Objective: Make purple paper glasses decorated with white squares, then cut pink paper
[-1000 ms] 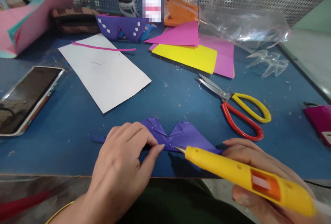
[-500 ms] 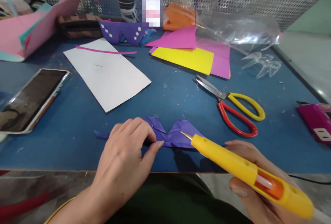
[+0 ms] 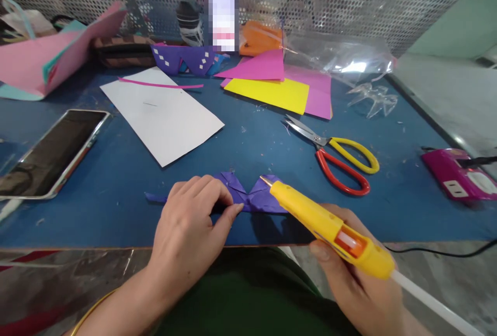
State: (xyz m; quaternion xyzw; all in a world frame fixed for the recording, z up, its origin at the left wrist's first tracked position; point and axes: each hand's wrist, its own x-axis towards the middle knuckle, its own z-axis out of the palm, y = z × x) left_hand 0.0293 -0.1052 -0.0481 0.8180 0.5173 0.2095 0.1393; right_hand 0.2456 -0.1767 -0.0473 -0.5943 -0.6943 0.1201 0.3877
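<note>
**Hot-glue gun point(image 3: 310, 217) over folded purple paper point(image 3: 261, 202): small bead, fingers clear**

Blue worktop point(image 3: 256, 142) carries everything. White paper sheet point(image 3: 166, 123) lies beyond the work, pink strip point(image 3: 161, 84) across its far end. Scissors point(image 3: 319, 141) off to the right, blades parted; near enough to matter if the gun swings wide.

Right hand point(image 3: 357, 289) is wrapped round the gun, thumb below the body. Can't see the trigger finger, so can't tell if it's being squeezed.

Left hand point(image 3: 190, 217): thumb and index narrowed to a pinch on the paper's near edge, beside the V notch. Looks like a firm enough anchor.

Paper lies near the front edge of the table, between the hands, one end poking out left of the left hand. Folds visible on both lobes.

Glue stick point(image 3: 435, 301) sticks well out the back; feed shouldn't run short.

Nozzle point(image 3: 266, 181) is at the right lobe's upper fold. Contact or slight gap: can't tell. I'd run a thin line just inside the fold, low squeeze, then press from the outside, since the left fingertips are near and the tip is probably hot.
</note>
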